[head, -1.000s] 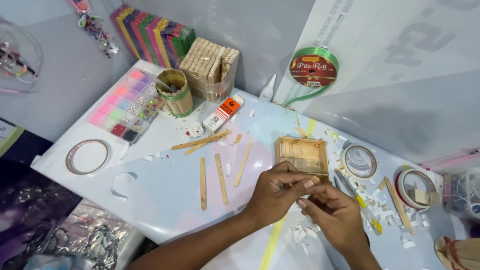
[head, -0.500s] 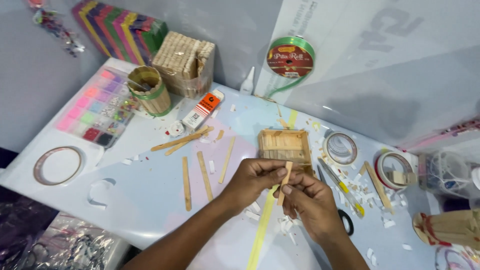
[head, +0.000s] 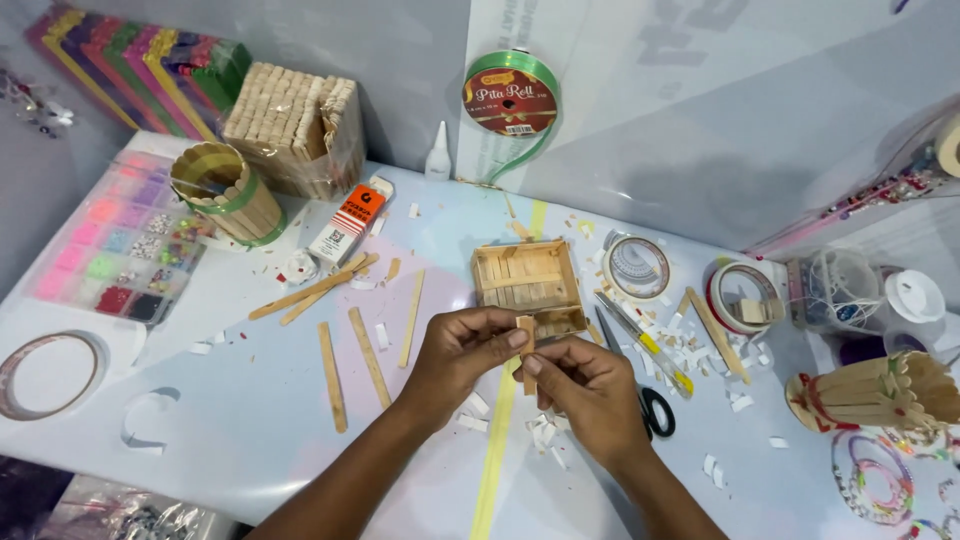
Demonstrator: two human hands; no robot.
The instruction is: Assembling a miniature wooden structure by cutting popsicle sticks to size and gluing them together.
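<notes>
Stick (head: 526,345) now upright, pale, flat.

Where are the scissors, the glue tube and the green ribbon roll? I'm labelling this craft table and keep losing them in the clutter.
scissors (head: 657,412), head view, on the black handle loop.
glue tube (head: 347,222), head view, on its orange and white body.
green ribbon roll (head: 510,95), head view, on the red face.

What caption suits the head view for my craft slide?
Both hands, left hand and right hand, pinch a wooden craft stick before a small stick box.
</notes>
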